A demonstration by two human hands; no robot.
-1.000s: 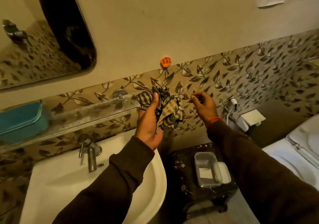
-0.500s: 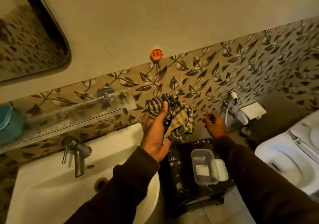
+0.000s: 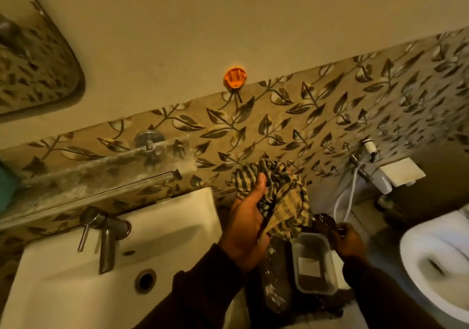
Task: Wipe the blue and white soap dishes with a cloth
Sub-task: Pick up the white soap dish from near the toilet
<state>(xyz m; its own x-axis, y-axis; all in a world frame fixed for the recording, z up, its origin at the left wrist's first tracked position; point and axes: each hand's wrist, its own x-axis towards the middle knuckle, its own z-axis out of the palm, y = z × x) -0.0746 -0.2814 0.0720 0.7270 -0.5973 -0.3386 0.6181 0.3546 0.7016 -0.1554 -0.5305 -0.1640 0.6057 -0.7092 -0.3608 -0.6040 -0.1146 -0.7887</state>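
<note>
My left hand [image 3: 247, 229] grips a crumpled checked cloth [image 3: 284, 196] and holds it up in front of the leaf-patterned tiles. Below it, the white soap dish [image 3: 295, 265], a pale open rectangular box, rests on a dark speckled stool [image 3: 276, 285]. My right hand [image 3: 349, 241] is down at the dish's far right corner with curled fingers, and its grip is hidden. At the far left edge, only a sliver of the blue soap dish [image 3: 5, 186] shows on the glass shelf [image 3: 101, 176].
A white washbasin [image 3: 177, 240] with a metal tap [image 3: 106, 232] sits at lower left, and a toilet bowl [image 3: 436, 260] at right. A spray hose [image 3: 347, 196] hangs between them. An orange hook [image 3: 234, 77] and a mirror [image 3: 33, 62] are on the wall.
My right hand has dropped from beside the cloth down to the white soap dish. My left hand has lowered slightly with the cloth. The view has shifted right and down, so the blue dish is nearly out of frame.
</note>
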